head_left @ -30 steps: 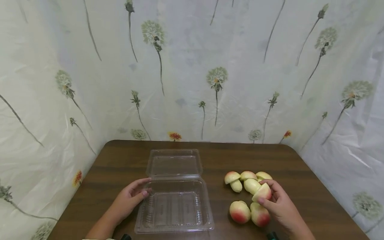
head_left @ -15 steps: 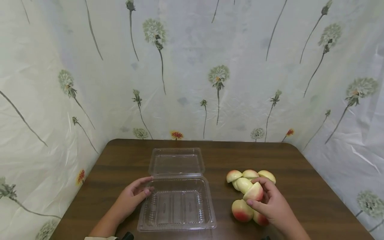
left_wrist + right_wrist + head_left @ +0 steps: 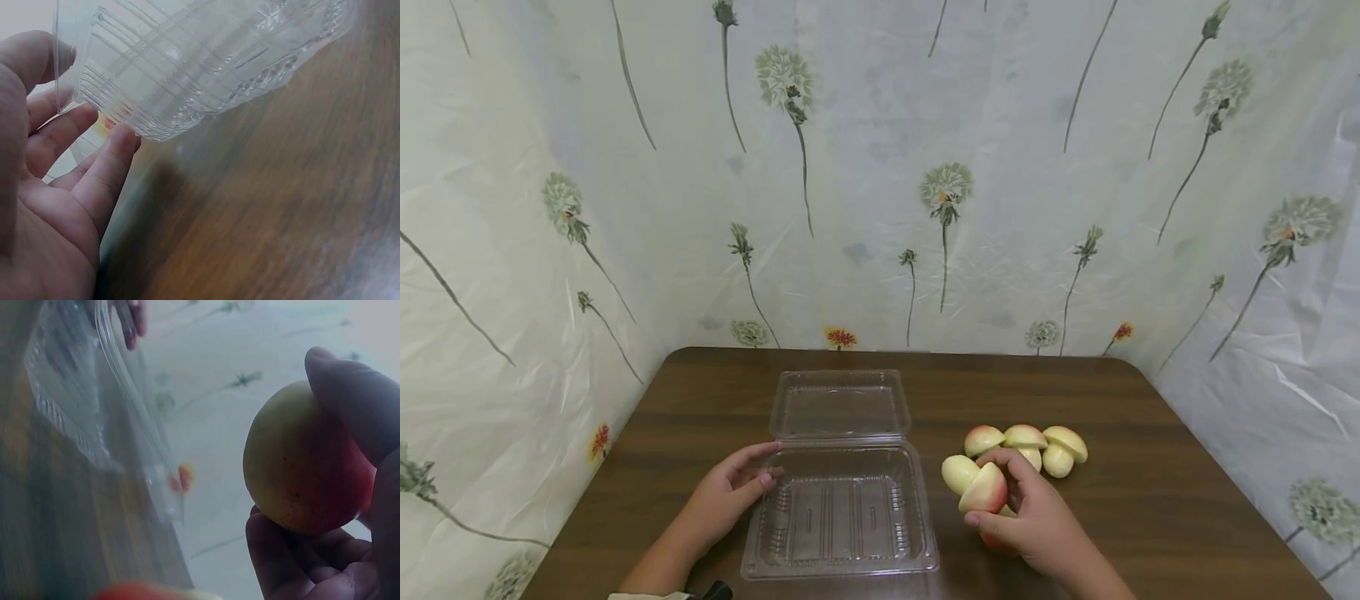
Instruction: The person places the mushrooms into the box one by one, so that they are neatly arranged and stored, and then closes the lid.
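My right hand point(image 3: 1037, 521) grips a cream toy-like mushroom point(image 3: 985, 490) by its red-blushed cap, thumb on one side and fingers on the other. Its pale stem points left, towards a clear hinged plastic container point(image 3: 917, 546). In the right wrist view the rounded cap point(image 3: 300, 462) fills the grasp. My left hand point(image 3: 718, 504) holds the container's left rim near the hinge, thumb on the rim and fingers bent round the corner. The left wrist view shows the fingers point(image 3: 112, 150) against the ribbed outer wall. Nothing lies in the container, and its lid point(image 3: 841, 404) is folded back flat.
Behind the right hand several more mushrooms point(image 3: 1063, 450) lie in a row. Another red-blushed cap point(image 3: 997, 542) shows partly beneath the hand. The brown wooden table point(image 3: 700, 400) ends at a flower-patterned curtain point(image 3: 865, 208).
My right hand has moved left with the mushroom, from the back row towards the container. It now covers most of the front mushrooms. The left hand stays on the rim.
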The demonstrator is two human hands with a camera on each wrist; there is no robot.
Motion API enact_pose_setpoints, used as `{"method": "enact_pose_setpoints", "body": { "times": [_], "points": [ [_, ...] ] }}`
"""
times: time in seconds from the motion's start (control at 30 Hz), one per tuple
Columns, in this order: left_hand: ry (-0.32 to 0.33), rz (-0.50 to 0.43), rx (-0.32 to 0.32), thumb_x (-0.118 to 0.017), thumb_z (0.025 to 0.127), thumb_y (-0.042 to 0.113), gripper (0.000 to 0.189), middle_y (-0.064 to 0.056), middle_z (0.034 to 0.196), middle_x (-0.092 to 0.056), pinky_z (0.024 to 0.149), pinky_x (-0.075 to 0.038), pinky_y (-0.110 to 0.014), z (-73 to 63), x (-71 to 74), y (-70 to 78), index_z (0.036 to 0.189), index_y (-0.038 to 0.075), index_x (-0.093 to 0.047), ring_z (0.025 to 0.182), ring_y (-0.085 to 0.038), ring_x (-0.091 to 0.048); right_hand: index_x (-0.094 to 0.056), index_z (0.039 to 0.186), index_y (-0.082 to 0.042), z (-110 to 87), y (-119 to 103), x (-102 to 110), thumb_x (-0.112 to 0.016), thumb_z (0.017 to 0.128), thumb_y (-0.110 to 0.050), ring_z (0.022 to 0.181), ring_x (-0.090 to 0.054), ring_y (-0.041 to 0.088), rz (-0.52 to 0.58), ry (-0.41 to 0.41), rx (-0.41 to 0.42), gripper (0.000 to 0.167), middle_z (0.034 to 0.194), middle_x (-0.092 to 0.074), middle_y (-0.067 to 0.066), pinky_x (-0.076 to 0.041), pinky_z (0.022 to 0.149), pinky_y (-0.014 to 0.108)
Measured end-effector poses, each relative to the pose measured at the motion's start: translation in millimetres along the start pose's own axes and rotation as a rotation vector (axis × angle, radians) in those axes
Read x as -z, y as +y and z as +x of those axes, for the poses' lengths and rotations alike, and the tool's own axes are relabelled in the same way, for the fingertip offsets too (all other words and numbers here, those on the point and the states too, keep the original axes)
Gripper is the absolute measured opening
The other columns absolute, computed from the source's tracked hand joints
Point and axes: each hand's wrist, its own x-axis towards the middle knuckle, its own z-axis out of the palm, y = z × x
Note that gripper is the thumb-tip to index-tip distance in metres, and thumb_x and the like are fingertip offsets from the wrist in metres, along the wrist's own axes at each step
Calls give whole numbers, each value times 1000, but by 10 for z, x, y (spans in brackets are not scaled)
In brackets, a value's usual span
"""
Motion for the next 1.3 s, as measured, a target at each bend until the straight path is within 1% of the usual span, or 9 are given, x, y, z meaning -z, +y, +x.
{"method": "enact_pose_setpoints", "body": {
  "times": [0.2, 0.4, 0.5, 0.7, 0.87, 1.0, 1.1, 1.17, 1.3],
  "points": [
    [-2, -13, -7, -64, 105, 13, 45, -12, 160, -49, 99, -54, -21, -1, -4, 5, 150, 12, -55, 131, -25, -64, -54, 128, -14, 71, -92, -171, -92, 80, -16, 99, -68, 11, 10, -53, -28, 61, 122, -58, 12, -57, 85, 24],
    [-30, -13, -57, -63, 106, 14, 47, -17, 161, -46, 100, -54, -20, 15, 7, 3, 151, 7, -52, 134, -35, -60, -56, 126, -18, 161, -167, -423, -93, 79, -23, 94, -69, 12, 8, -104, -9, 60, 116, -62, 5, -57, 86, 26],
    [-35, -10, -51, -63, 106, 16, 48, -17, 161, -45, 101, -53, -21, 25, 2, 5, 151, 7, -51, 135, -37, -59, -55, 126, -19, 198, -226, -564, -93, 80, -25, 94, -69, 12, 26, -134, -8, 60, 117, -62, 3, -57, 87, 27],
    [-20, 2, -16, -64, 106, 16, 47, -14, 161, -47, 101, -53, -22, 5, -24, 30, 151, 10, -52, 135, -34, -60, -56, 128, -19, 235, -366, -800, -92, 81, -29, 101, -68, 13, 32, -201, -18, 60, 122, -62, 3, -56, 91, 26],
    [24, 26, 19, -66, 105, 16, 45, -9, 157, -52, 98, -54, -21, -49, 1, 53, 149, 17, -56, 129, -23, -65, -56, 127, -22, 258, -400, -981, -92, 81, -34, 105, -66, 11, -19, -235, -5, 60, 124, -62, 0, -56, 92, 26],
    [37, 40, 2, -66, 104, 16, 45, -11, 156, -53, 97, -55, -20, -62, 14, 56, 149, 15, -56, 124, -17, -67, -57, 126, -23, 276, -414, -1108, -92, 81, -36, 106, -64, 9, -64, -222, 18, 59, 124, -62, -2, -56, 94, 28],
    [33, 48, -10, -66, 105, 16, 46, -13, 155, -54, 97, -55, -20, -55, 2, 60, 149, 13, -55, 124, -16, -68, -57, 125, -26, 277, -427, -1193, -92, 81, -39, 107, -63, 8, -90, -216, 8, 58, 123, -61, -5, -56, 94, 28],
    [39, 43, 0, -67, 104, 17, 46, -12, 154, -55, 96, -55, -20, -48, -11, 61, 148, 15, -57, 123, -16, -68, -57, 124, -26, 275, -444, -1245, -91, 81, -41, 107, -62, 7, -104, -216, -3, 57, 122, -61, -7, -55, 93, 28],
    [37, 41, 7, -67, 104, 16, 45, -11, 154, -55, 97, -55, -20, -34, -32, 59, 148, 16, -57, 126, -22, -67, -57, 124, -27, 275, -494, -1335, -91, 81, -45, 103, -60, 5, -142, -235, -13, 57, 119, -60, -10, -55, 90, 28]
  ]
}}
